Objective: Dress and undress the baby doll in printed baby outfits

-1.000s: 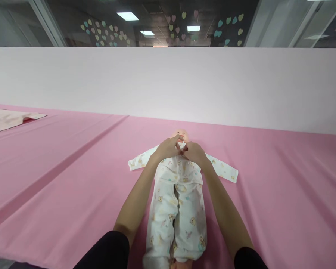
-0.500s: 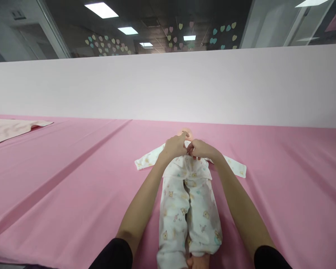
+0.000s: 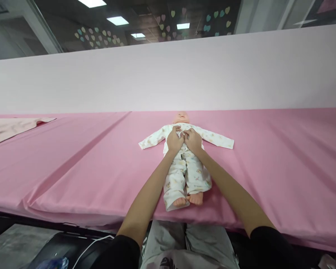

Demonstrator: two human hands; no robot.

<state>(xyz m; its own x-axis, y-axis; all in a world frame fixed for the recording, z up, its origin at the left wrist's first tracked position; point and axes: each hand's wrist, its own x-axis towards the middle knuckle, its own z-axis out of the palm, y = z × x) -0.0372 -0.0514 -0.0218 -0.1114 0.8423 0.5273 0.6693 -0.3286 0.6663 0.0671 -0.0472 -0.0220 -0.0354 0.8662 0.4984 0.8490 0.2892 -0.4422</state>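
Observation:
A baby doll (image 3: 181,118) lies on its back, head toward the wall and bare feet toward me. It wears a white long-sleeved baby shirt (image 3: 217,139) with small printed figures, sleeves spread out to both sides. Matching trousers (image 3: 174,183) cover the legs. On the chest, my left hand (image 3: 175,139) is closed with its fingertips on the shirt front. Close beside it, my right hand (image 3: 193,141) pinches the same front edge. Whatever fastening lies between the fingertips is too small to make out.
A pink sheet (image 3: 86,160) covers the table, with long creases. At the far left lies a pale pink cloth (image 3: 14,129). A white wall (image 3: 156,78) rises behind. Below the table edge, a black chair (image 3: 70,250) carries a white cable (image 3: 92,244).
My view has tilted down, bringing the table's front edge and my lap into sight. Both hands have shifted from near the doll's neck to lower on its chest, uncovering the head.

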